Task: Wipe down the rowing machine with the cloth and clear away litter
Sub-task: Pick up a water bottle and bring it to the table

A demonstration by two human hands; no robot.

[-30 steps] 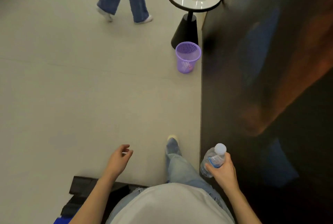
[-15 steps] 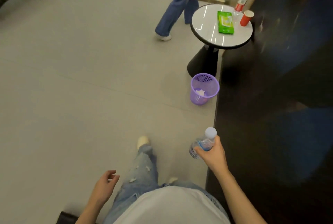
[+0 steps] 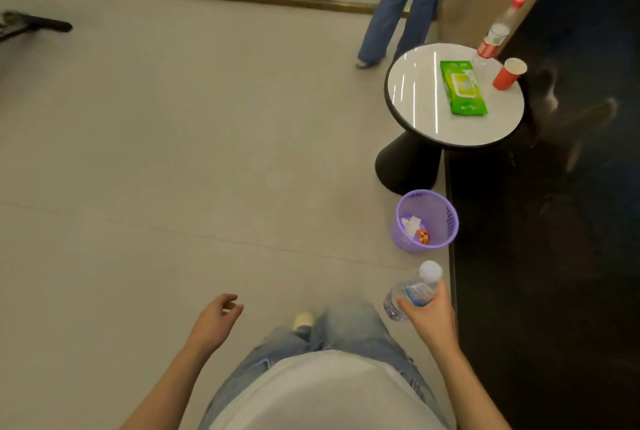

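Note:
My right hand (image 3: 427, 317) grips a clear plastic water bottle (image 3: 414, 289) with a white cap and blue label, held just short of a purple mesh bin (image 3: 441, 218) on the floor. The bin holds crumpled white paper and a small orange scrap. My left hand (image 3: 216, 320) hangs empty at my side, fingers loosely curled. A green pack of wipes (image 3: 462, 92) lies on the round white table (image 3: 415, 107) beyond the bin. The rowing machine is out of view.
On the table also stand a red paper cup (image 3: 507, 75) and a red-capped bottle (image 3: 497, 33). A dark glossy wall (image 3: 554, 222) runs along the right. Another person's legs (image 3: 394, 10) stand beyond the table. Black equipment feet (image 3: 38, 24) lie far left.
I have walked forward: the bin and table are nearer and lower in view. My right hand still carries the bottle. The other person has moved toward the far right.

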